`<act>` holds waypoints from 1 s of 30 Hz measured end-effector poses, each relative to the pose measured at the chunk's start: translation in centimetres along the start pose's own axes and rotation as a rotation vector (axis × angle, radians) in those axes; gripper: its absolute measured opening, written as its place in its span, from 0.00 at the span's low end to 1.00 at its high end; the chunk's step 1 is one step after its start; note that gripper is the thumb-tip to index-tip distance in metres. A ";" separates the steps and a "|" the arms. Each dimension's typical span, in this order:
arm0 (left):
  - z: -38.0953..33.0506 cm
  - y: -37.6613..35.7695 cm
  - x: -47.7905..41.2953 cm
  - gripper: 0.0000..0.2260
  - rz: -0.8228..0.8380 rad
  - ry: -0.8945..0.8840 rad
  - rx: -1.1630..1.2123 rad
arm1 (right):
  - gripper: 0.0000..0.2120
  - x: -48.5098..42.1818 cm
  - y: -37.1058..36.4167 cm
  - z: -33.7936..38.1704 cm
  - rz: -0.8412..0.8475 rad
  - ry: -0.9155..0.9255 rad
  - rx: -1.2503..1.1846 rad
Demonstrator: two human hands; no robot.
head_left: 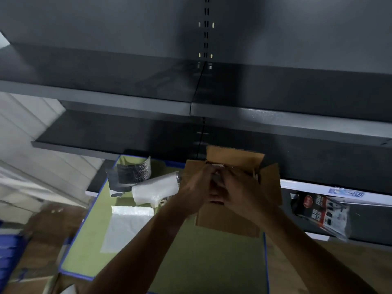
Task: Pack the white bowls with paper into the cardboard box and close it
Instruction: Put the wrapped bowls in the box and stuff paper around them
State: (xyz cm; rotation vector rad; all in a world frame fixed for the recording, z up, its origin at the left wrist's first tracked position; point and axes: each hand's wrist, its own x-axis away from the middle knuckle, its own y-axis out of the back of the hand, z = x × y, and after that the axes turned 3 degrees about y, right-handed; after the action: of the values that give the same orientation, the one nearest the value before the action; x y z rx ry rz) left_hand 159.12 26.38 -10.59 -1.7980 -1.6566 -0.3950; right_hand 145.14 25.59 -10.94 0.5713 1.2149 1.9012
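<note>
Logged cardboard box point(228, 222) at 1 o'clock on green mat point(212, 268), against the far edge, flaps spread open. Found left hand point(198, 187) and right hand point(240, 187) pressed together over the box mouth, fingers curled round a pale bundle point(217, 166) held between them. Unable to tell through motion blur: paper, bowl or both. Made out only a whitish top and a grey patch lower down. Placed bundle at about rim height, at 12 o'clock of the knuckles, in front of the box's far flap. Noted both forearms reaching in from 6 o'clock.

Recorded at 9 o'clock of the box: rolled bubble wrap point(156, 187), just beside the box's left side. Recorded at 7 o'clock of that roll: flat bubble-wrap sheet point(129, 225), lying on the mat. Recorded at 10 o'clock of the roll: dark textured sheet point(134, 171), curled, touching the roll. Observed dark shelving point(127, 102) at 12 o'clock, behind everything. Observed printed packet point(322, 213) at 3 o'clock of the box, off the mat, well apart from the hands.
</note>
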 end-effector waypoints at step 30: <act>2.6 3.9 -6.1 0.20 -0.460 -0.482 -1.253 | 0.23 -4.3 1.2 -5.1 0.019 -0.083 0.160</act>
State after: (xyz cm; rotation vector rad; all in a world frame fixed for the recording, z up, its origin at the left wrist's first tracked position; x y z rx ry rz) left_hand 161.40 23.41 -17.32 -2.4326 -2.4394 -1.5802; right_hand 143.57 19.07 -11.91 0.7416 1.3189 1.7886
